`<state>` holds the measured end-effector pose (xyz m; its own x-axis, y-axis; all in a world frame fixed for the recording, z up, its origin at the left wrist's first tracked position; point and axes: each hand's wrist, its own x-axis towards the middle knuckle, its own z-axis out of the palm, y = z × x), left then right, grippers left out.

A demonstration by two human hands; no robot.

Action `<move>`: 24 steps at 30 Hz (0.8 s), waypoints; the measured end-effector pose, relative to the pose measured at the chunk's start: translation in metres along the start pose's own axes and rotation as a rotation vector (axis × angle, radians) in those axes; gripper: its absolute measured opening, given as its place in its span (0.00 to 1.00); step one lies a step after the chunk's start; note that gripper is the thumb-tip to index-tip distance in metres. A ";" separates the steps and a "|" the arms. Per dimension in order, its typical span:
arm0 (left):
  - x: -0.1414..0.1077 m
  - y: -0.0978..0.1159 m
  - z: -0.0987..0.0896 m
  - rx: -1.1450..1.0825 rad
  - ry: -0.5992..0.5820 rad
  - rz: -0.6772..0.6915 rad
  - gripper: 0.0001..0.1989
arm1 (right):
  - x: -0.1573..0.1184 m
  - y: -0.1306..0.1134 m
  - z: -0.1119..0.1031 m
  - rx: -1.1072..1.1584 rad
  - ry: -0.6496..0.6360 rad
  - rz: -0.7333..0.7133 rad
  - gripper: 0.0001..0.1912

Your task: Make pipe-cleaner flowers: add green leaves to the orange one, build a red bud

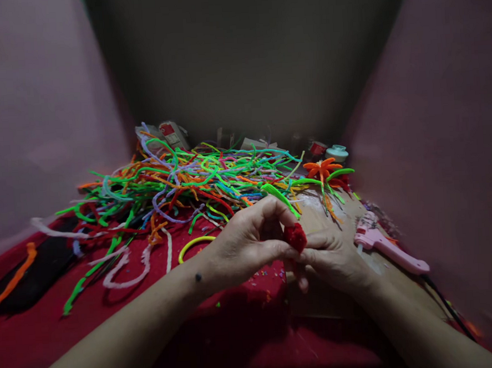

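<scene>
A small, fuzzy red pipe-cleaner piece (296, 237) sits between my two hands, over the near edge of the brown board. My left hand (249, 236) pinches it from the left, the index finger curled above and the thumb below. From the right, my right hand (336, 256) meets it with its fingertips closed at its lower side. Part of the red piece is covered by my fingers. Just behind my left fingers lies a bright green pipe-cleaner petal or leaf (280, 198).
A big tangle of coloured pipe cleaners (195, 176) covers the red cloth (175, 327). On the right, a pink hot glue gun (394, 248) with a black cord rests on the board (320, 307). Behind stand an orange pipe-cleaner flower (322, 169) and a light-blue-lidded jar (336, 153).
</scene>
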<state>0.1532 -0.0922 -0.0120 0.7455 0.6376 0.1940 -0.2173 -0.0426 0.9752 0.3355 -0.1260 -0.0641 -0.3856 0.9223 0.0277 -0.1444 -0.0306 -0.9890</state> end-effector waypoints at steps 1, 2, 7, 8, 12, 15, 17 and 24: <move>0.000 0.000 0.000 0.000 0.015 0.009 0.11 | 0.000 0.000 0.000 -0.026 0.009 -0.014 0.11; 0.000 -0.001 0.000 0.002 0.032 0.018 0.12 | -0.001 0.000 0.000 -0.046 0.020 -0.029 0.11; 0.001 -0.003 0.004 -0.011 0.083 0.061 0.15 | -0.001 0.006 -0.003 -0.073 0.035 -0.102 0.08; 0.001 -0.004 0.005 -0.021 0.091 0.079 0.17 | -0.002 0.008 -0.004 -0.069 0.032 -0.110 0.08; 0.001 -0.008 0.007 -0.013 0.074 0.139 0.22 | -0.003 0.012 -0.009 -0.098 0.062 -0.111 0.07; 0.000 -0.010 0.008 0.015 0.050 0.151 0.25 | -0.005 0.009 -0.006 -0.076 0.097 -0.112 0.06; -0.001 -0.011 0.008 0.026 0.047 0.165 0.26 | -0.005 0.007 -0.003 -0.003 0.096 -0.118 0.04; 0.000 -0.010 0.008 0.020 0.098 0.215 0.29 | -0.006 0.010 -0.003 0.124 0.119 0.010 0.10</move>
<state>0.1602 -0.0983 -0.0205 0.6183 0.6840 0.3870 -0.3510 -0.2003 0.9147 0.3389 -0.1308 -0.0746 -0.2781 0.9605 -0.0071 -0.2555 -0.0811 -0.9634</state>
